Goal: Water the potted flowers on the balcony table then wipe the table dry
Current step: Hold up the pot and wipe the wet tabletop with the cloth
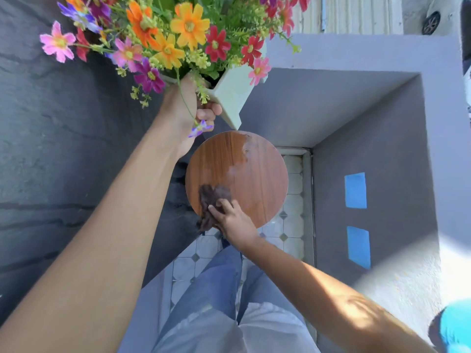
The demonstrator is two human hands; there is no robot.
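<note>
My left hand [190,108] grips the pale green square pot [230,94] and holds it in the air above the far edge of the round wooden table [254,179]. Colourful flowers [178,34] fill the pot and spread across the top of the view. My right hand [230,216] presses a dark brown cloth [211,197] flat on the near left part of the tabletop. A wet patch [244,159] shines on the far middle of the table.
Grey balcony walls [369,149] close in the table on the far and right sides, with two blue tape patches [355,191] on the right wall. A dark wall runs along the left. Tiled floor [290,225] shows below the table. A turquoise object [456,327] sits at bottom right.
</note>
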